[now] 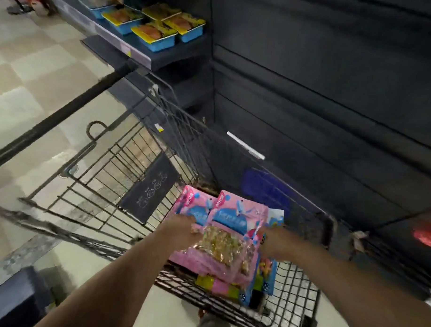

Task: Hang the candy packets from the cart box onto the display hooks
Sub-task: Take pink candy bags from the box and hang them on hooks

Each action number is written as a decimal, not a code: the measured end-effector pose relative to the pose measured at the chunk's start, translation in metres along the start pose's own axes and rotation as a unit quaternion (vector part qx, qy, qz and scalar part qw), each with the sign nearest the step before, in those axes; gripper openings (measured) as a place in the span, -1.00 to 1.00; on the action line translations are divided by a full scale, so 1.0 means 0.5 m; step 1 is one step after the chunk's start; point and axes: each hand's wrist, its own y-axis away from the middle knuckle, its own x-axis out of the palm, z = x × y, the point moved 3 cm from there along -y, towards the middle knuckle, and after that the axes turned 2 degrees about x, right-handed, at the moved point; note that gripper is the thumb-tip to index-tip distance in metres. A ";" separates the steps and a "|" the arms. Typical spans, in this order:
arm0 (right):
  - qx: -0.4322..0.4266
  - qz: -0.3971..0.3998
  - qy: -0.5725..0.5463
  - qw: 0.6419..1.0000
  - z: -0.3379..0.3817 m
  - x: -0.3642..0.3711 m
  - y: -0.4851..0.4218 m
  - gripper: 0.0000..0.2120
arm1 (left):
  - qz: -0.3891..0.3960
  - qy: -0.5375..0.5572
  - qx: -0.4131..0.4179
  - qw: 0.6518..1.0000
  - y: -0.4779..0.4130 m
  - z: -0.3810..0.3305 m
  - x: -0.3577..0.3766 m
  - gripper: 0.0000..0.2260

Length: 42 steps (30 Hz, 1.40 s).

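Observation:
Over the rear of a black wire shopping cart point(126, 160) I hold a stack of pink candy packets point(226, 239) with blue labels and clear windows. My left hand point(180, 233) grips the stack's left side. My right hand point(277, 243) grips its right side, next to a blue and white packet point(273, 221). More packets in pink, yellow and blue point(229, 286) lie under the stack in the cart. The dark slatted display wall point(334, 82) rises to the right; one white hook or tag strip point(245, 144) sticks out of it. The frame is blurred.
A dark shelf point(145, 55) at the upper left carries several blue trays with yellow-rimmed lids point(153, 34). Checkered floor tiles point(29, 71) spread to the left. A red object point(427, 234) glows low at the right edge. A dark box point(16, 300) sits at the bottom left.

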 end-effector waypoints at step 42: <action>0.240 -0.110 -0.569 0.779 0.005 0.165 -0.125 -0.88 | 0.010 0.461 -0.152 0.874 -0.215 0.153 0.119 -0.59</action>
